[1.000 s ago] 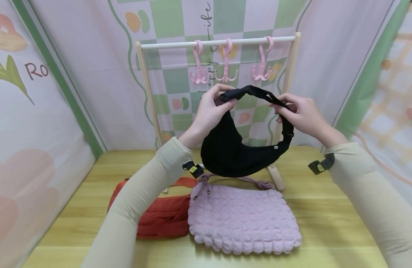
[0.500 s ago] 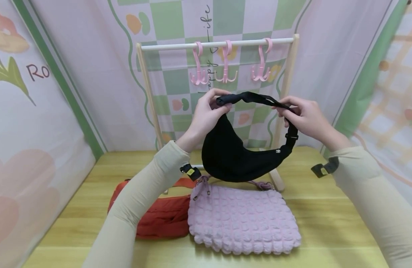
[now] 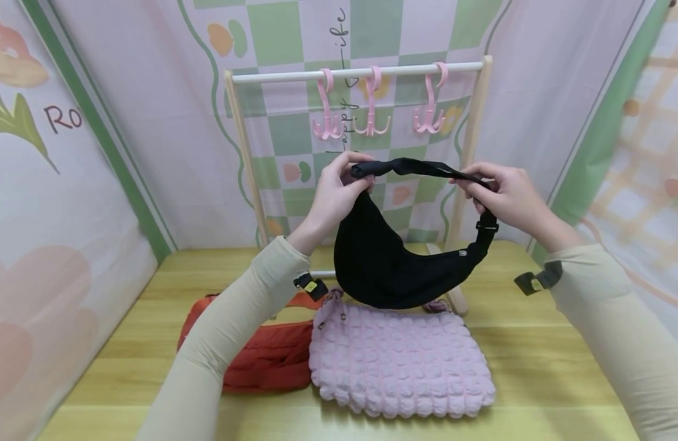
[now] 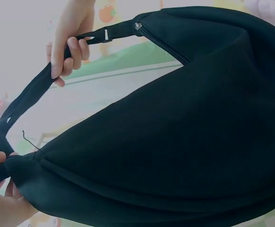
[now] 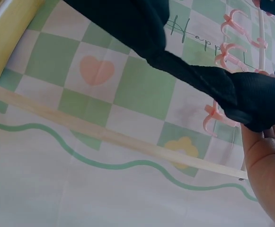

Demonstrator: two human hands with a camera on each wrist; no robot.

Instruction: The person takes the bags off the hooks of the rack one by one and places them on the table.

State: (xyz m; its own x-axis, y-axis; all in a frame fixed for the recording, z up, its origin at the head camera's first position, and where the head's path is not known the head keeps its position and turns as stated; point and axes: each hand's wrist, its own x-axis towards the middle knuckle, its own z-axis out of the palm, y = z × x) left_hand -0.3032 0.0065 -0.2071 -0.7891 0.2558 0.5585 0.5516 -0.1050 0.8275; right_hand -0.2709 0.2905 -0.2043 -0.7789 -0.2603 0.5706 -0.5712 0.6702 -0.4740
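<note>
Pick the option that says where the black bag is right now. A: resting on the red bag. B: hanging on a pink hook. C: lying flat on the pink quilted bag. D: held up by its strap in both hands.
D: the left hand and right hand both grip the strap of the black bag, which hangs in the air below the pink hooks.

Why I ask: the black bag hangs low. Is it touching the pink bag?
Cannot tell. In the head view the black bag overlaps the top edge of the pink bag, which hides any gap; the wrist views miss the spot.
</note>
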